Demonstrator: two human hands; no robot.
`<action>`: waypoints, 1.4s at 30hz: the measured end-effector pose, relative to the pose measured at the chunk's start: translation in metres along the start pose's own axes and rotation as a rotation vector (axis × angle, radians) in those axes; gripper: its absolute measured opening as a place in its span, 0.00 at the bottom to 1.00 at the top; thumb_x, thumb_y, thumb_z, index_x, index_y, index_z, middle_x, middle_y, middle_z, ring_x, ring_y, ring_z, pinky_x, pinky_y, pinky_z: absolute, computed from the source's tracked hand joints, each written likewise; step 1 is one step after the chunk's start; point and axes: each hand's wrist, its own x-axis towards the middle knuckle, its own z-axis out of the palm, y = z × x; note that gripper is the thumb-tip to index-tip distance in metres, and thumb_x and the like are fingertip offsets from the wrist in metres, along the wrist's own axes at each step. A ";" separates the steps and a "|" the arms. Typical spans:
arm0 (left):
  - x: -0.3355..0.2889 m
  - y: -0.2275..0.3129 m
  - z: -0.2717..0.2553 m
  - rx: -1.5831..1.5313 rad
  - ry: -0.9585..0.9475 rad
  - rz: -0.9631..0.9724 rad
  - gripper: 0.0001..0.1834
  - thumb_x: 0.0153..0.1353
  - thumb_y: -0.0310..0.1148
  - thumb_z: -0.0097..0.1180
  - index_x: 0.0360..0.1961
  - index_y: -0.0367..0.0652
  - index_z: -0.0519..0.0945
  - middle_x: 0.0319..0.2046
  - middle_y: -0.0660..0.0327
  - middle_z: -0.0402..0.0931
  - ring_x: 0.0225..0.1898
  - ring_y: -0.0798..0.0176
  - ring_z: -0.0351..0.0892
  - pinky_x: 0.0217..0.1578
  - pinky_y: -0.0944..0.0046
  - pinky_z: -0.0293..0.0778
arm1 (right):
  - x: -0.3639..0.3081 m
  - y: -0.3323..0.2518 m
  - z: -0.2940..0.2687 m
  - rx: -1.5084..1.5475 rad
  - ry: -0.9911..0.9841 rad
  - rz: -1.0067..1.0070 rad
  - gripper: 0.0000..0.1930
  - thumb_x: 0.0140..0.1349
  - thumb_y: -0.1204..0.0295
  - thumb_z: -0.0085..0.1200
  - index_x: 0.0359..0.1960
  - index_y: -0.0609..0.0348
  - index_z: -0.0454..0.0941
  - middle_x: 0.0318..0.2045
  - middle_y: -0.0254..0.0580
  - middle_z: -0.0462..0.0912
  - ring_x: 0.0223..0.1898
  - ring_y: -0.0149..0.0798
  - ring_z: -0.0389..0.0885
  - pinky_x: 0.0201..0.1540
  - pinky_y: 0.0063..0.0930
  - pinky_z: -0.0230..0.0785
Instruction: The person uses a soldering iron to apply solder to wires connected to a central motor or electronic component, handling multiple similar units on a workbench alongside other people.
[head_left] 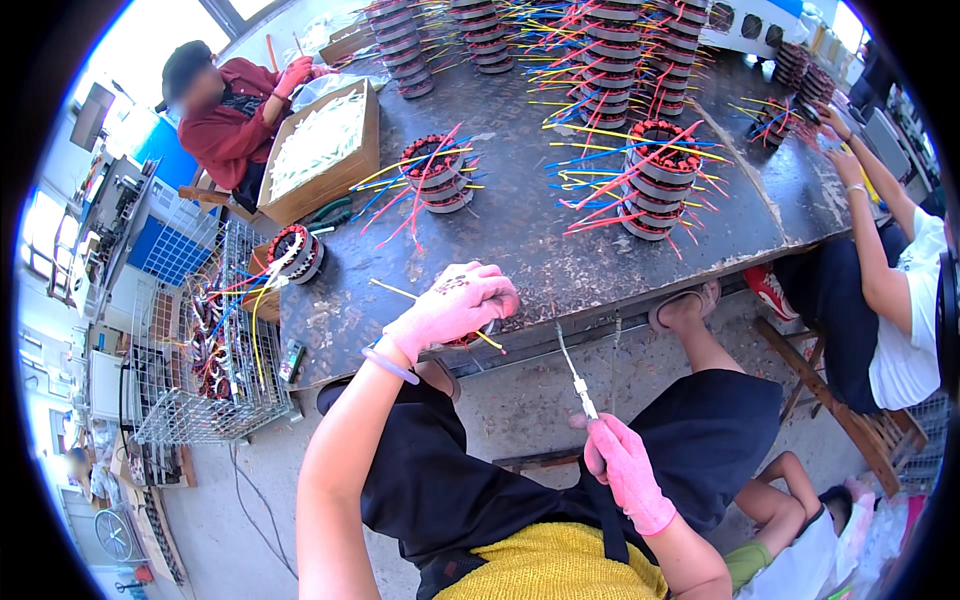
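My left hand [462, 305], in a pink glove, bends its fingers over a wound stator at the table's front edge. Most of that stator is hidden under the glove; a yellow wire [490, 341] pokes out beside the fingers. My right hand [630, 470], also gloved in pink, is closed in front of my lap. From it a thin white cord-like strand [569, 358], thicker and white near the fingers, points up toward the table edge. On the table stand a short stack of stators [438, 180] and a taller stack [660, 190], with red, blue and yellow leads.
A cardboard box [345, 170] of white sleeves stands at the left, near pliers [330, 212] and a single stator [295, 255]. A wire basket [200, 405] holds more wired parts. Tall stator stacks [608, 65] rise behind. Co-workers sit at far left and right.
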 end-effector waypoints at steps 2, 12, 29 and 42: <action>0.001 0.004 -0.001 0.002 -0.020 -0.028 0.07 0.58 0.31 0.55 0.37 0.44 0.82 0.36 0.62 0.78 0.45 0.53 0.75 0.47 0.56 0.71 | 0.000 0.001 0.000 -0.002 -0.001 0.006 0.19 0.75 0.56 0.47 0.53 0.59 0.78 0.17 0.23 0.67 0.17 0.18 0.57 0.19 0.16 0.46; -0.043 0.022 -0.032 -0.239 0.227 -0.132 0.31 0.58 0.30 0.64 0.64 0.44 0.73 0.68 0.57 0.64 0.69 0.57 0.62 0.68 0.57 0.60 | -0.003 0.000 -0.003 -0.040 -0.014 0.055 0.19 0.75 0.57 0.47 0.53 0.59 0.77 0.18 0.23 0.66 0.18 0.18 0.57 0.21 0.16 0.48; -0.049 0.011 -0.004 0.219 0.261 -0.182 0.57 0.29 0.42 0.79 0.66 0.42 0.67 0.61 0.50 0.67 0.64 0.42 0.65 0.65 0.49 0.62 | -0.013 -0.006 0.011 0.019 -0.111 0.159 0.19 0.77 0.60 0.43 0.53 0.62 0.76 0.18 0.25 0.67 0.18 0.20 0.59 0.21 0.17 0.51; -0.044 0.024 -0.006 0.404 0.587 -0.039 0.56 0.27 0.38 0.80 0.64 0.41 0.68 0.58 0.52 0.70 0.61 0.44 0.68 0.63 0.46 0.62 | -0.018 -0.028 0.017 0.034 -0.167 0.180 0.20 0.77 0.57 0.42 0.53 0.61 0.76 0.18 0.25 0.66 0.17 0.20 0.58 0.20 0.17 0.50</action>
